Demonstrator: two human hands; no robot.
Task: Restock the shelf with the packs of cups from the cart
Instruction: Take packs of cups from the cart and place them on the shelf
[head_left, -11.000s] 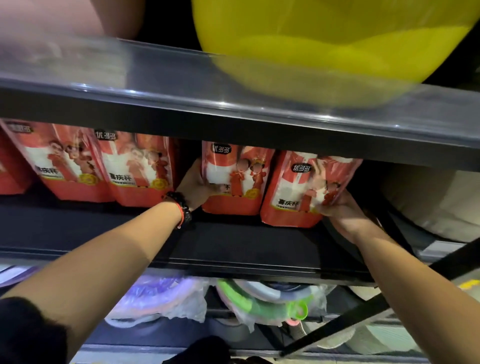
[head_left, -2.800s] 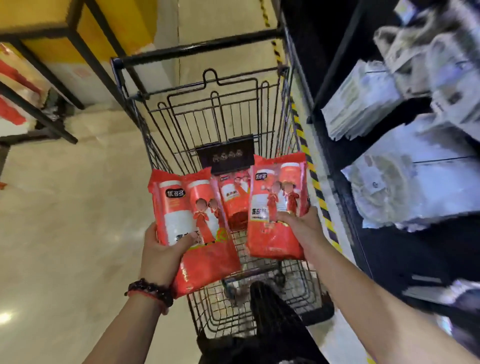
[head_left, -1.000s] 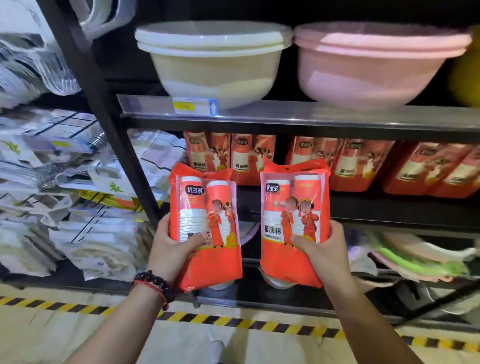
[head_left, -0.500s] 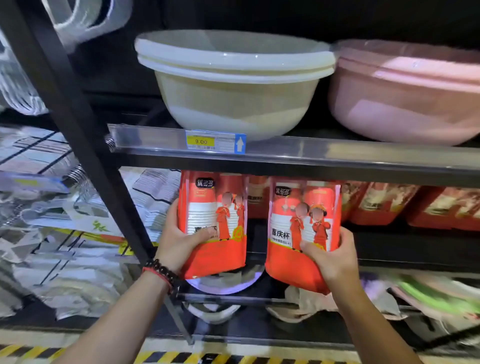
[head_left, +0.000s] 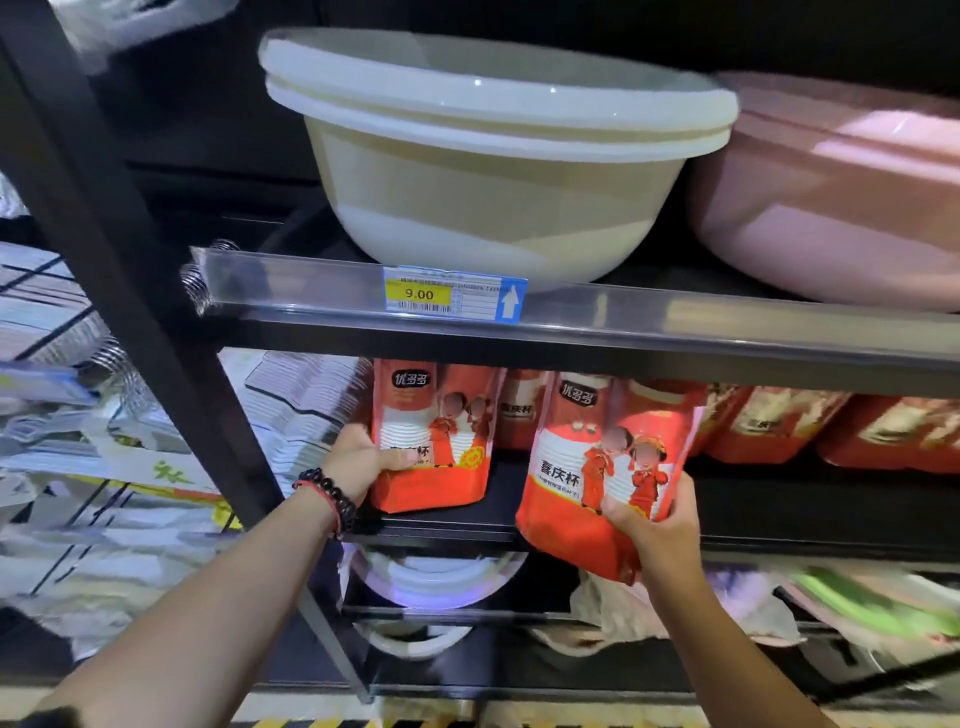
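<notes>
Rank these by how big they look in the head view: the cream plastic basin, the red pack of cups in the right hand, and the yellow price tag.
1. Cream plastic basin
2. Red pack of cups, though it is nearer the camera
3. Yellow price tag

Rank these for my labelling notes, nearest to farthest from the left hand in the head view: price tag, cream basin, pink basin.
From the left hand:
1. Price tag, on the shelf rail just above.
2. Cream basin, on the upper shelf, above the tag.
3. Pink basin, upper shelf, far right.

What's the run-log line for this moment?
left hand: holds left pack, on shelf | right hand: holds right pack, before shelf edge | step: placing
</notes>
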